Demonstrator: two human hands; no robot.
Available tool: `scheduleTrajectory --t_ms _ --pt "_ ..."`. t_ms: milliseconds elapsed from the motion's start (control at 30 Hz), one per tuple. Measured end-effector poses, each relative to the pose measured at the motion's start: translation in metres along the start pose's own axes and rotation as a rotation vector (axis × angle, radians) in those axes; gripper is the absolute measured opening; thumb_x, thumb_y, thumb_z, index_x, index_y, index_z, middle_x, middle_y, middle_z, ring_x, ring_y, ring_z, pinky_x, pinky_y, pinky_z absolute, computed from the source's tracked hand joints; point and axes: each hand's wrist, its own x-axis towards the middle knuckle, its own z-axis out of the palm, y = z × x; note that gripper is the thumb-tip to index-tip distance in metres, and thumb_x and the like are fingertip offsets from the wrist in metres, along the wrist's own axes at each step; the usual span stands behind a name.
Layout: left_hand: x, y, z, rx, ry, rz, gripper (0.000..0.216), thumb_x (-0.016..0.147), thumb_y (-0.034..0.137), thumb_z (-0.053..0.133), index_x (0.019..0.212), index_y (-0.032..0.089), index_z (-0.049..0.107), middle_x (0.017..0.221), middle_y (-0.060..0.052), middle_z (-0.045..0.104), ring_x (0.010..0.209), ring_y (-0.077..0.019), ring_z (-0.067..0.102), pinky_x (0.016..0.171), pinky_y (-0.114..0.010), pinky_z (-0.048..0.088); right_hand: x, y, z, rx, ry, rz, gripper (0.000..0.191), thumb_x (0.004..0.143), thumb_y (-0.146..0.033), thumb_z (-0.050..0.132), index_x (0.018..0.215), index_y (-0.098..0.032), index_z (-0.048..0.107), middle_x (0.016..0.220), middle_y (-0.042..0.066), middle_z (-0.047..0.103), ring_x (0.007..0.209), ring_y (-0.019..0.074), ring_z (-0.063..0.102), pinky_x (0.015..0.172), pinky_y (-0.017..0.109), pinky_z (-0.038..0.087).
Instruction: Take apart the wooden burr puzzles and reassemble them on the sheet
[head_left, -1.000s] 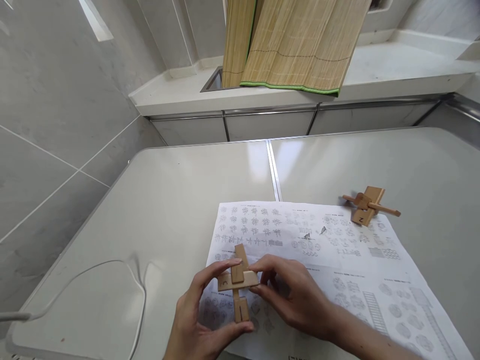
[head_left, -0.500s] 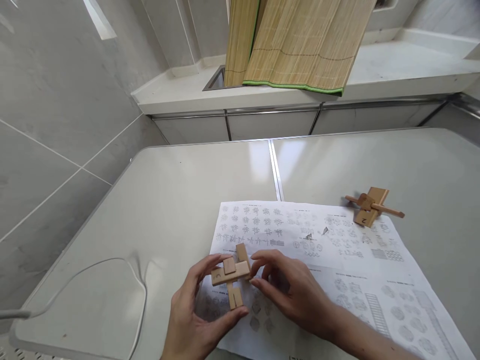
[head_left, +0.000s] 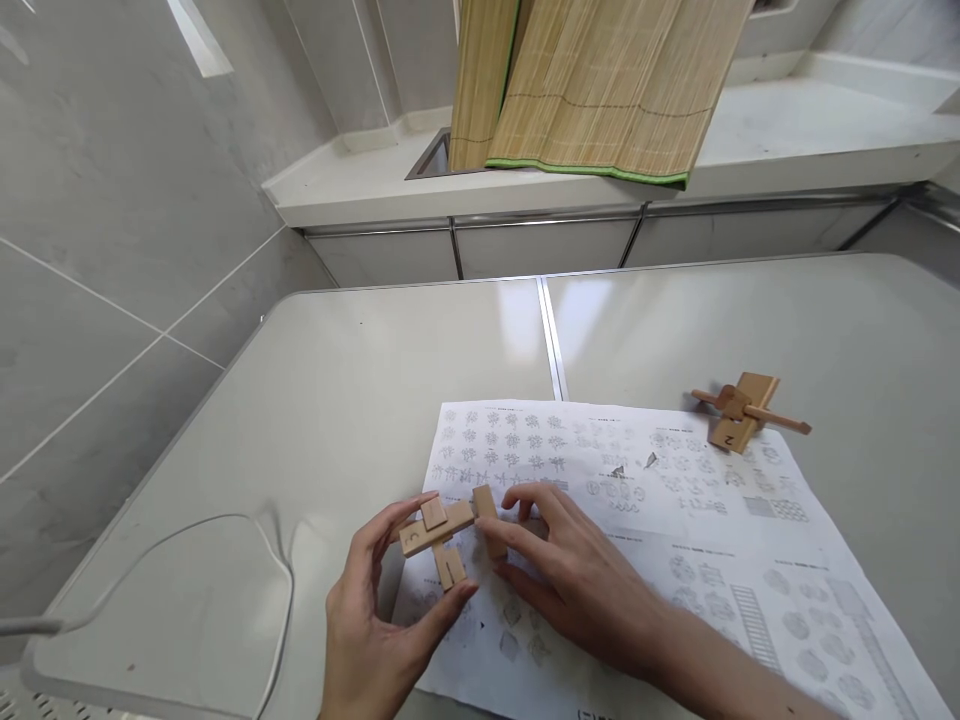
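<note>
My left hand [head_left: 382, 600] pinches a small assembly of interlocking wooden puzzle pieces [head_left: 435, 530] between thumb and fingers, above the printed sheet. One of its bars is marked 3, and a crossing piece below has a single stroke like a 1. Just to the right, a separate wooden puzzle piece [head_left: 484, 502] stands out past my right hand [head_left: 574, 570]. The index finger and thumb of that hand close around the piece's near part, which the fingers partly cover. A narrow gap lies between this piece and the assembly.
Under both hands spreads a creased instruction sheet [head_left: 637, 560] with printed puzzle drawings. Another wooden assembly [head_left: 742, 412], marked 2 and crossed by a thin stick, rests at the sheet's far right edge. A white cable [head_left: 289, 590] curves over the table's left side.
My left hand has shifted left with its assembly, uncovering more of the separate piece. My right hand has moved slightly left, and its index finger and thumb now close on that piece.
</note>
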Motion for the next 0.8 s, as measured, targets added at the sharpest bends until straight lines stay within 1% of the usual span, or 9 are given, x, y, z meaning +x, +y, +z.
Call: scheduleTrajectory --t_ms 100,200,300,367,500,567,667,800 --pt "0.000 0.003 0.001 0.004 -0.002 -0.017 0.064 0.077 0.046 0.087 0.131 0.026 0.058 0.134 -0.009 0.070 0.125 -0.0314 0.068 0.099 -0.042 0.063 0.001 0.000 -0.001 0.025 0.019 0.003 0.021 0.098 -0.013 0.061 0.117 -0.024 0.061 0.126 0.014 0.057 0.108 0.0291 0.060 0.084 0.046 0.060" --pt "-0.001 0.008 0.002 0.004 0.013 -0.032 0.064 0.077 0.050 0.086 0.130 0.026 0.059 0.133 -0.010 0.070 0.125 -0.0321 0.068 0.100 -0.043 0.062 0.002 0.001 -0.001 0.034 0.053 0.003 0.015 0.100 -0.013 0.058 0.111 -0.023 0.060 0.122 0.013 0.061 0.107 0.0280 0.061 0.082 0.044 0.060" --pt "-0.001 0.011 0.004 0.006 0.029 -0.035 0.062 0.078 0.051 0.085 0.129 0.026 0.060 0.133 -0.009 0.070 0.125 -0.0310 0.067 0.104 -0.043 0.059 0.003 0.003 0.000 0.045 0.070 0.016 0.017 0.102 -0.010 0.052 0.110 -0.023 0.059 0.113 0.010 0.066 0.102 0.0265 0.062 0.081 0.042 0.059" --pt "-0.001 0.011 0.004 0.004 0.031 -0.031 0.061 0.077 0.051 0.085 0.128 0.027 0.061 0.133 -0.008 0.070 0.125 -0.0301 0.067 0.105 -0.043 0.058 0.002 0.003 0.001 0.072 0.082 0.046 0.019 0.101 -0.010 0.052 0.114 -0.024 0.056 0.109 0.010 0.067 0.100 0.0270 0.062 0.081 0.043 0.059" --pt "-0.001 0.010 0.005 -0.001 0.044 -0.020 0.061 0.077 0.053 0.085 0.128 0.028 0.060 0.131 -0.006 0.071 0.124 -0.0291 0.067 0.106 -0.041 0.057 0.000 0.003 0.000 0.161 0.127 0.121 0.040 0.095 -0.006 0.054 0.130 -0.024 0.050 0.113 0.011 0.064 0.107 0.0288 0.059 0.085 0.045 0.058" --pt "-0.001 0.010 0.005 -0.003 0.046 -0.021 0.062 0.077 0.053 0.085 0.128 0.028 0.060 0.132 -0.006 0.071 0.125 -0.0292 0.067 0.105 -0.041 0.057 0.000 0.003 -0.002 0.221 0.131 0.148 0.045 0.093 -0.004 0.053 0.134 -0.025 0.049 0.115 0.010 0.062 0.110 0.0283 0.058 0.089 0.045 0.057" --pt "-0.001 0.010 0.005 -0.001 0.035 -0.024 0.062 0.078 0.052 0.085 0.129 0.028 0.059 0.133 -0.007 0.070 0.126 -0.0297 0.067 0.105 -0.041 0.057 0.001 0.001 -0.007 0.321 0.115 0.180 0.044 0.094 -0.005 0.053 0.132 -0.026 0.051 0.117 0.009 0.061 0.108 0.0261 0.059 0.089 0.042 0.056" --pt "-0.001 0.009 0.005 0.011 0.034 -0.018 0.062 0.078 0.052 0.085 0.128 0.027 0.059 0.132 -0.008 0.070 0.124 -0.0302 0.067 0.104 -0.042 0.058 0.003 -0.002 -0.011 0.480 0.092 0.219 0.029 0.096 -0.009 0.057 0.120 -0.026 0.058 0.106 0.005 0.063 0.090 0.0202 0.061 0.079 0.035 0.054"
